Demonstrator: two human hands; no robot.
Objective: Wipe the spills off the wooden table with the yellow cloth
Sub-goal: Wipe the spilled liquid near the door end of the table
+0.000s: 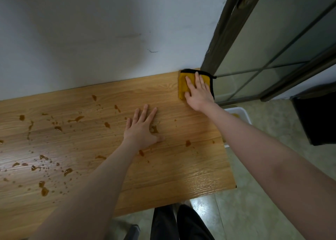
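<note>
A folded yellow cloth [182, 87] with a black edge lies at the far right corner of the wooden table [181, 167], against the wall. My right hand [199, 92] presses flat on it with straight fingers. My left hand [142, 129] rests flat on the table near the middle, fingers spread, its thumb beside a brown spill [154, 129]. Several brown spills [43, 189] and droplets dot the table, most of them on the left half, a few near the right edge [188, 143].
A white wall [91, 39] runs along the table's far edge. A dark door frame with glass panes [272, 49] stands at the right. A white tub [240, 113] sits on the floor beside the table. My dark-trousered legs [181, 223] are below the near edge.
</note>
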